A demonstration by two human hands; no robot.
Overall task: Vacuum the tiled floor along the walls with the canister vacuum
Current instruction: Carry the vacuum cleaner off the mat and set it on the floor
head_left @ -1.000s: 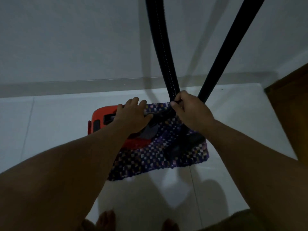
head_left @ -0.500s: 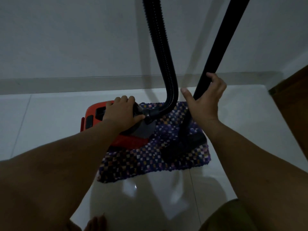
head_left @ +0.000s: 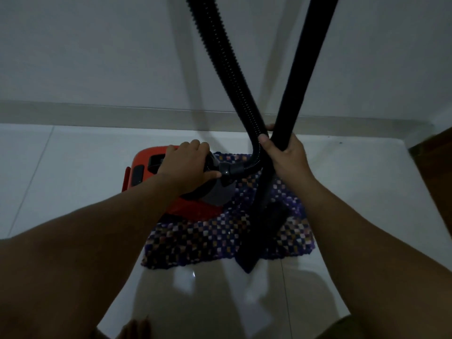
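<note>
so the orange canister vacuum [head_left: 143,165] sits on the 10 o'clock corner of the checkered mat [head_left: 208,238], left hand [head_left: 187,163] draped over its top (can't tell if it's really gripping), right hand [head_left: 287,159] at its 3 o'clock wrapped round the black wand [head_left: 302,77]

floor [head_left: 73,192]: glossy tile | mat [head_left: 220,238]: woven cloth | hose [head_left: 227,69]: ribbed plastic

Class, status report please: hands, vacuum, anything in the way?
Left hand holds canister vacuum top. Right hand grips wand. Floor head sits on checked mat, not on tiles yet.
</note>
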